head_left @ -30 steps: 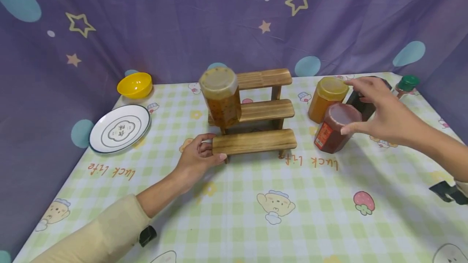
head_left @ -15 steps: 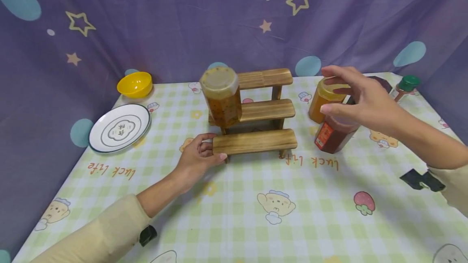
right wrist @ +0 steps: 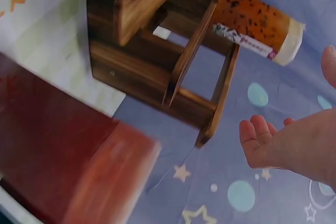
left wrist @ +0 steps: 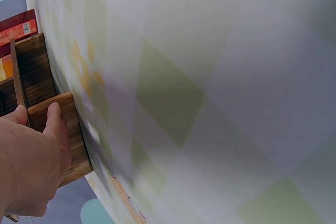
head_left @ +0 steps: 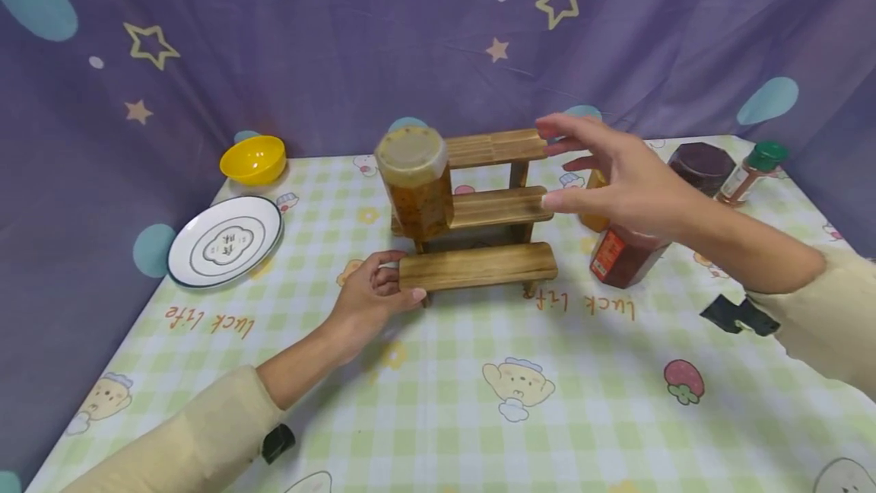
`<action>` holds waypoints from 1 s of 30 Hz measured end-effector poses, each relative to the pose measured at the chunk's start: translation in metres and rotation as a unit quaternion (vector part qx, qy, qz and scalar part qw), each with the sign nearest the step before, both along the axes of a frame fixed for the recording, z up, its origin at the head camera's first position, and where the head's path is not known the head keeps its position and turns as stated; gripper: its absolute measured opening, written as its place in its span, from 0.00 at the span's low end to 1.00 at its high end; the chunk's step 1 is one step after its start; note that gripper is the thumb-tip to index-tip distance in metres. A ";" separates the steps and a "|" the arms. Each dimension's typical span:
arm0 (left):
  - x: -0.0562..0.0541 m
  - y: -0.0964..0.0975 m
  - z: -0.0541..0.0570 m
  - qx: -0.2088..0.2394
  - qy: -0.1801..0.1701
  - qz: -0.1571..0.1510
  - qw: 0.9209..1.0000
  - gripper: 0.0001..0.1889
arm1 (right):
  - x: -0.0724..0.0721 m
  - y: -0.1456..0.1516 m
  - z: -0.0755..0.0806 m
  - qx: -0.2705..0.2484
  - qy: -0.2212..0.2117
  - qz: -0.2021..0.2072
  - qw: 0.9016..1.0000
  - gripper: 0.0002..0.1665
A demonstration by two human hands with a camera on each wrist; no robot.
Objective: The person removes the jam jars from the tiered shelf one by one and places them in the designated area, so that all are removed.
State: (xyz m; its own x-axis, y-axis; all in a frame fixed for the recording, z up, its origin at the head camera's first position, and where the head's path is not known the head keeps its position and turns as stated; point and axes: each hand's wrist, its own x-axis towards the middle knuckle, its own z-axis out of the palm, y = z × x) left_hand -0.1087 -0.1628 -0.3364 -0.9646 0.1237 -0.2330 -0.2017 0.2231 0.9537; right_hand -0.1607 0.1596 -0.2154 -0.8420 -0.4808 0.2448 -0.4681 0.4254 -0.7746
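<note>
A three-step wooden rack [head_left: 479, 266] stands mid-table. My left hand [head_left: 369, 299] grips the left end of its lowest step, with the thumb at the front; in the left wrist view, fingers [left wrist: 53, 119] lie over the wood. On the middle step's left end stands an amber jar [head_left: 417, 196] with dark seeds and a pale lid. My right hand [head_left: 623, 181] hangs in the air by the rack's right side, thumb and fingers spread, holding nothing. Beneath and behind it are a red jar [head_left: 626, 257] and a yellow jar [head_left: 594, 221], both partly hidden.
Farther right stand a dark-lidded jar [head_left: 701, 162] and a green-capped bottle [head_left: 742, 177]. A white plate [head_left: 198, 263] and a yellow bowl [head_left: 253, 162] sit at the left. Behind the checked tablecloth [head_left: 438, 402] hangs a purple curtain [head_left: 328, 44].
My right hand has moved left, from above the red and yellow jars to beside the rack, uncovering the dark-lidded jar. The left hand, rack and amber jar have stayed put.
</note>
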 end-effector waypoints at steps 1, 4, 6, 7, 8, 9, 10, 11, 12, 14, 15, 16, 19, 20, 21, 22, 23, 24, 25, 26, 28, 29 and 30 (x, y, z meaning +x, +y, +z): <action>0.000 0.000 0.000 0.003 0.000 -0.001 1.000 0.35 | -0.001 -0.003 -0.001 -0.002 0.003 0.006 1.000 0.44; -0.001 0.001 0.000 0.006 0.003 -0.002 1.000 0.35 | -0.004 -0.013 -0.004 -0.009 0.014 0.022 1.000 0.44; -0.001 0.001 0.000 0.005 0.004 -0.002 1.000 0.35 | -0.007 -0.021 -0.005 -0.021 0.019 0.033 0.999 0.44; -0.001 0.001 0.000 0.005 0.004 -0.001 1.000 0.35 | -0.008 -0.025 -0.006 -0.029 0.021 0.039 0.999 0.44; -0.001 0.001 0.000 0.006 0.004 -0.001 1.000 0.35 | -0.010 -0.029 -0.006 -0.036 0.020 0.043 0.998 0.44; -0.001 0.001 0.000 0.008 0.003 -0.001 1.000 0.35 | -0.012 -0.032 -0.005 -0.046 0.017 0.049 0.998 0.45; -0.001 0.001 0.000 0.011 0.002 -0.001 1.000 0.35 | -0.014 -0.036 -0.005 -0.053 0.014 0.053 0.997 0.45; -0.001 0.001 0.000 0.015 0.001 0.000 1.000 0.35 | -0.015 -0.040 -0.004 -0.060 0.010 0.058 0.996 0.45; -0.001 0.002 0.000 0.018 0.001 0.000 1.000 0.35 | -0.016 -0.044 -0.003 -0.066 0.004 0.063 0.996 0.45; -0.001 0.002 0.000 0.021 -0.001 0.000 1.000 0.35 | -0.020 -0.051 -0.001 -0.075 -0.009 0.073 0.994 0.46; -0.001 0.002 0.000 0.021 -0.001 0.001 1.000 0.35 | -0.021 -0.055 0.000 -0.076 -0.015 0.077 0.994 0.47; -0.001 0.002 -0.001 0.019 -0.002 0.001 1.000 0.35 | -0.023 -0.058 0.001 -0.079 -0.022 0.080 0.993 0.48; -0.001 0.002 -0.001 0.016 -0.002 0.000 1.000 0.35 | -0.027 -0.069 0.006 -0.080 -0.028 0.089 0.992 0.49; -0.001 0.002 0.000 0.014 -0.001 -0.001 1.000 0.35 | -0.029 -0.073 0.007 -0.080 -0.029 0.092 0.992 0.50; -0.001 0.001 0.000 0.012 0.000 -0.002 1.000 0.35 | -0.031 -0.077 0.008 -0.080 -0.030 0.096 0.992 0.50; -0.001 0.001 0.000 0.008 0.001 -0.004 1.000 0.35 | -0.032 -0.081 0.009 -0.082 -0.031 0.101 0.991 0.51; 0.000 0.000 0.000 0.005 0.002 -0.005 1.000 0.35 | -0.033 -0.085 0.010 -0.082 -0.033 0.105 0.991 0.52; 0.000 0.000 0.000 0.003 0.002 -0.007 1.000 0.35 | -0.035 -0.089 0.011 -0.082 -0.037 0.109 0.990 0.52; 0.000 0.000 0.001 0.001 0.002 -0.008 1.000 0.35 | -0.036 -0.092 0.011 -0.082 -0.039 0.113 0.989 0.52; -0.001 0.000 0.001 0.000 0.002 -0.009 1.000 0.35 | -0.037 -0.096 0.011 -0.081 -0.046 0.117 0.989 0.53; -0.001 0.000 0.000 0.002 0.001 -0.010 1.000 0.35 | -0.040 -0.102 0.012 -0.078 -0.056 0.124 0.988 0.53; -0.001 0.001 0.000 0.004 0.001 -0.009 1.000 0.35 | -0.041 -0.104 0.012 -0.073 -0.058 0.126 0.988 0.53; -0.001 0.001 0.000 0.006 0.000 -0.010 1.000 0.35 | -0.042 -0.107 0.012 -0.068 -0.059 0.129 0.988 0.53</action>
